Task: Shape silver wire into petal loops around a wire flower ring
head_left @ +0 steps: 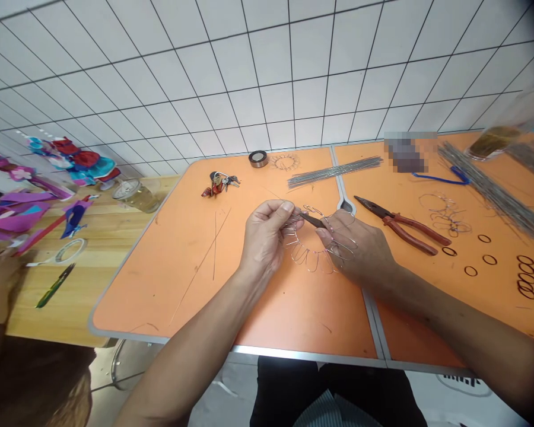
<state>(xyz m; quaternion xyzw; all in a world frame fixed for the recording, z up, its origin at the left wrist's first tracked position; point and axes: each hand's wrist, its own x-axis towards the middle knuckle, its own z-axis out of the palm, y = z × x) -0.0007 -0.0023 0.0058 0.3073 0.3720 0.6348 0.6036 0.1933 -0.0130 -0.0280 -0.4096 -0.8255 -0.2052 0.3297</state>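
Over the orange table, my left hand (269,231) pinches one end of a thin wire ring bent into petal-like loops (311,258). My right hand (360,246) is closed around a small dark-jawed tool that looks like needle-nose pliers (312,220); its handles are hidden in my palm. The tips of the pliers meet the wire close to my left thumb and fingertips. Some wire loops spread below and across the fingers of my right hand. Larger pliers with red handles (404,228) lie to the right of that hand.
Bundled straight wires (333,172), a tape roll (258,159), keys (220,182) and dark rings (470,271) lie on the orange table (160,279). A tilted jar (493,142) is far right. Leftward, a co-worker's hand (0,273) is by a wooden table with a cutter (56,286) and cup (136,194).
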